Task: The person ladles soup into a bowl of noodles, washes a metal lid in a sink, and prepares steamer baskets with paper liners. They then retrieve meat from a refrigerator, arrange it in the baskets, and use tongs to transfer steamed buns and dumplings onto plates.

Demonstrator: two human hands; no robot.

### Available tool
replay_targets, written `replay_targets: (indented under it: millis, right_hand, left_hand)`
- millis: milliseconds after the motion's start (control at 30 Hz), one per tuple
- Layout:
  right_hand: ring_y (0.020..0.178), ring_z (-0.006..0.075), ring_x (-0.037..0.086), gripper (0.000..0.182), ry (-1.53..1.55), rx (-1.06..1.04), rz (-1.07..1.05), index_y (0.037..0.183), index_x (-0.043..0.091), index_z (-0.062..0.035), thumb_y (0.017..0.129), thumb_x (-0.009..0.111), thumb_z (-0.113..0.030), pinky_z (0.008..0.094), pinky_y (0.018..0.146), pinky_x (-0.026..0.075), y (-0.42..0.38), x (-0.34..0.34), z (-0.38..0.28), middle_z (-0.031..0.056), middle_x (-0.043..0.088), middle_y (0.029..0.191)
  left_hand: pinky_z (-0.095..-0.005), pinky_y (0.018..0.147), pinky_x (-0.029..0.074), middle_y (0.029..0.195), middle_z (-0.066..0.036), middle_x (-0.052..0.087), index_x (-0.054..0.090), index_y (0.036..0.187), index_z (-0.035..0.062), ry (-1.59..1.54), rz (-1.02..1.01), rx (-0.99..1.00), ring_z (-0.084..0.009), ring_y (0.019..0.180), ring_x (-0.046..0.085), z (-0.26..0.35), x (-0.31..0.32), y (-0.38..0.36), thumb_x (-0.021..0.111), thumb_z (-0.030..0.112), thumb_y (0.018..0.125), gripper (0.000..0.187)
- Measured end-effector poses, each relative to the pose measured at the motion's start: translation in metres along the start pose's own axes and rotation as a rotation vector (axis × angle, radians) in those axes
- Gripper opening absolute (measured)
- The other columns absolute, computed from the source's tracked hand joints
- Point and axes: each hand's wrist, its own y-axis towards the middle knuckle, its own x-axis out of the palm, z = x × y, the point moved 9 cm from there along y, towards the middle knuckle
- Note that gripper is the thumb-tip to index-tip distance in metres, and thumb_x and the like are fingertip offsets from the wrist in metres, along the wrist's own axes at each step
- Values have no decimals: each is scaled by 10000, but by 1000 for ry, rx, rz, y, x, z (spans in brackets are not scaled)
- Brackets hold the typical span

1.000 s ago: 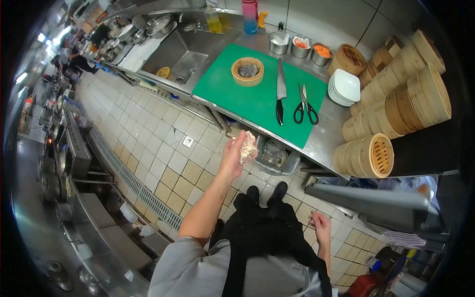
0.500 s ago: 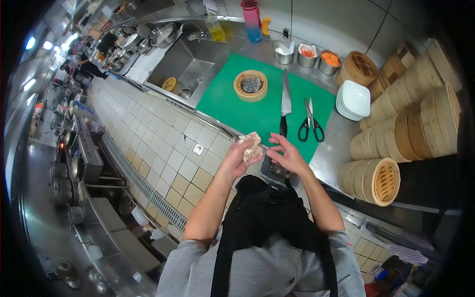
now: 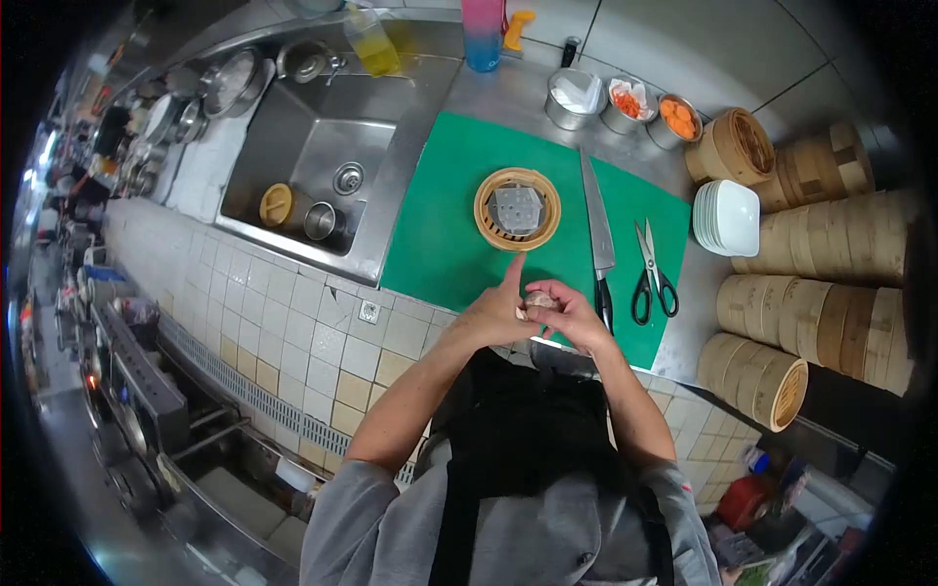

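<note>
My left hand (image 3: pixel 496 314) is curled against a pale, meat-like lump (image 3: pixel 540 301), with one finger stretched toward the steamer. My right hand (image 3: pixel 578 318) pinches the same lump from the right, so both hands meet around it above the near edge of the green cutting board (image 3: pixel 440 215). Just beyond them, a small round bamboo steamer (image 3: pixel 482 217) holds a perforated paper liner (image 3: pixel 516 210). A long knife (image 3: pixel 597 215) lies right of it, and farther right are black-handled scissors (image 3: pixel 651 273). A dark container (image 3: pixel 562 358) is partly visible below my hands.
At the left is a metal sink (image 3: pixel 371 137) holding a metal cup (image 3: pixel 319 221) and a round yellowish item (image 3: pixel 277 204). Metal cups with orange pieces (image 3: pixel 678 119) stand behind the board. White dishes (image 3: pixel 735 217) and stacked bamboo steamers (image 3: pixel 831 234) line the right.
My hands have come together, and less of the pale lump shows between them. My right hand now pinches it. The view has shifted, bringing the sink and board closer.
</note>
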Motion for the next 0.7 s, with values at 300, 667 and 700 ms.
replay_targets:
  millis: [300,667,700]
  right_hand:
    - [1003,252,651,501,-452,-202,383,1283,582,-26,829,785,-91,350,881,533,5,-27,-19,158,633,1156]
    - [1093,270,632,588,-158,-114,301,1348,536,-3,824,788,-90,359,905,527,16,-6,-23,169,611,1237]
    - [1093,270,632,588,-159,-115,306,1348,536,-3,824,788,-90,359,905,527,14,0,-32,169,611,1237]
  left_hand:
    - [-414,823,544,1063,-179,670,454,1358,70,279,176,242,-348,956,684,-40,-67,26,778,140,797,652]
    - [-429,906,537,1286,-170,593,528,1364,65,344,130,427,-365,1107,636,21,-63,-4,737,127,856,553]
    - [-440,937,521,1298,-167,587,514,1382,73,318,71,521,-379,1128,622,28,-52,0,736,111,846,582]
